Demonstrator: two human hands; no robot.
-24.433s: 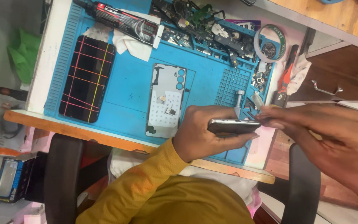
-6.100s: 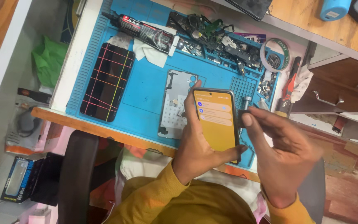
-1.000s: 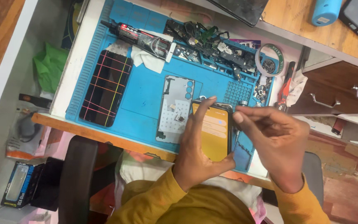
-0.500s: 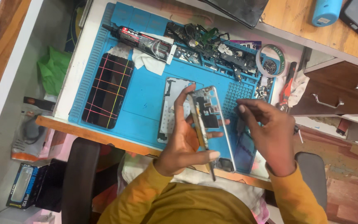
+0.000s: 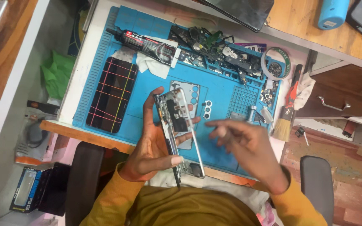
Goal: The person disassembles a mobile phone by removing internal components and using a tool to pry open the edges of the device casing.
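My left hand (image 5: 149, 146) grips an opened phone (image 5: 177, 125) by its edges, tilted, with its inner boards and frame facing up. It hovers over the near part of a blue work mat (image 5: 227, 86). My right hand (image 5: 248, 144) is just right of the phone and not touching it. It is blurred, its fingers drawn together over the mat, and I cannot make out anything in them. A silver back plate (image 5: 191, 90) with camera holes lies on the mat behind the phone. A small camera ring (image 5: 207, 109) sits beside it.
A black screen with coloured lines (image 5: 112, 94) lies at the mat's left. A glue tube (image 5: 147, 42), a heap of small parts (image 5: 218, 50), a tape roll (image 5: 275, 62) and a brush (image 5: 283, 121) sit along the back and right. Wooden drawers (image 5: 340, 96) stand to the right.
The phone has been turned from screen-up to its open inside. My right hand has pulled away from its top edge, down and to the right.
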